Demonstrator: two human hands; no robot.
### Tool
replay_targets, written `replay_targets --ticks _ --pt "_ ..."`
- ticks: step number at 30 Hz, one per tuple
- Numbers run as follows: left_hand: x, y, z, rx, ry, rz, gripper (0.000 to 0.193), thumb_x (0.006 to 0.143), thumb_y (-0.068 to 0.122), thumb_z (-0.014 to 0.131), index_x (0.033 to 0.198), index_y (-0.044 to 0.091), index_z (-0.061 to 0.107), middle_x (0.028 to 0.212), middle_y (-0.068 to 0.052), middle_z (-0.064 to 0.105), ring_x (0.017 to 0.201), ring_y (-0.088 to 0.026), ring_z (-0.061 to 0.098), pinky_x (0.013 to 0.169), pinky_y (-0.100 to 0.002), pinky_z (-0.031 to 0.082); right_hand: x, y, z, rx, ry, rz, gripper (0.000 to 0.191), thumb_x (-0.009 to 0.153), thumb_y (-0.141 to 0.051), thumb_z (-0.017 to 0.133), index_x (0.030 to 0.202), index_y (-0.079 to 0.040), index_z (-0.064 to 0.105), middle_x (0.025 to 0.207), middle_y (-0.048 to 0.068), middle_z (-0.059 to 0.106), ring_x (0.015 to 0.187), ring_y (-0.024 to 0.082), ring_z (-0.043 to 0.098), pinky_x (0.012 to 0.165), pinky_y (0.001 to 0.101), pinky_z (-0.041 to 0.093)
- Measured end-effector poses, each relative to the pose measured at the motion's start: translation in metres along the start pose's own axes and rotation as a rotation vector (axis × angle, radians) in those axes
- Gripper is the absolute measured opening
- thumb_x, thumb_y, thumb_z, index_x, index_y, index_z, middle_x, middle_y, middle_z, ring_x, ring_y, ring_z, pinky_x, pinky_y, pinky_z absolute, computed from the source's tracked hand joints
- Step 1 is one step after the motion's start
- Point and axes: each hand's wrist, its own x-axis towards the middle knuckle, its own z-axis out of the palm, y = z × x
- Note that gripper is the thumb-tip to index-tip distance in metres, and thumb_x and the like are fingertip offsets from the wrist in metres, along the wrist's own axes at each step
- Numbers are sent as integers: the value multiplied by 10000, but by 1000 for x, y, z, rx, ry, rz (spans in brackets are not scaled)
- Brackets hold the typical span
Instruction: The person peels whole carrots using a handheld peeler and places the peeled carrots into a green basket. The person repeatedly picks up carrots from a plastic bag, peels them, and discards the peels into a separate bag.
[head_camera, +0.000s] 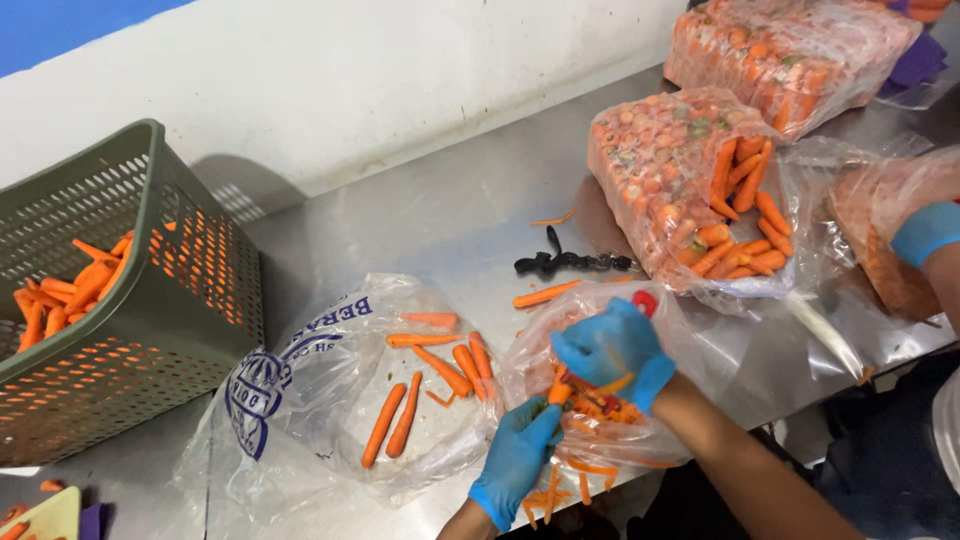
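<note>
Mid-peel here: left hand (518, 458) grips a carrot (559, 392) over the scraps bag (530, 360) on the tabletop (450, 210), right hand (612, 345) closed around a red-handled peeler (645, 301); looks like turning it comes next.

Clear carrot bags (700, 170), printed blue-marked bag (300, 380) on counter.

Bright, even light on my feed

Soft glare off the steel worktop (470, 200) and plastic bags (300, 400); the basket (150, 300) throws a shadow on the wall, hands slightly motion-blurred.
</note>
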Motion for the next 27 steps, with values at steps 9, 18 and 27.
replay_targets --ticks 9,18,27 --pt "-22 10 -5 -433 -242 -320 404 1045 383 569 1064 -12 651 588 46 356 463 -73 329 453 -245 265 -4 41 3 -237 96 6 279 880 -247 625 619 -158 668 593 61 642 559 306 602 598 451 424" --pt "-14 2 -3 -244 -71 -271 357 1029 353 587 1002 2 651 596 29 415 479 -85 352 463 -258 243 -19 10 21 -5 -21 -20 379 870 -312 642 523 -163 626 576 68 652 528 318 605 601 457 434" --pt "-17 0 4 306 199 85 299 947 253 655 1033 -9 771 689 29 638 635 -53 534 584 -251 451 -14 61 24 -340 -96 -74 210 847 -282 603 685 -238 727 607 11 688 544 280 640 551 457 417"
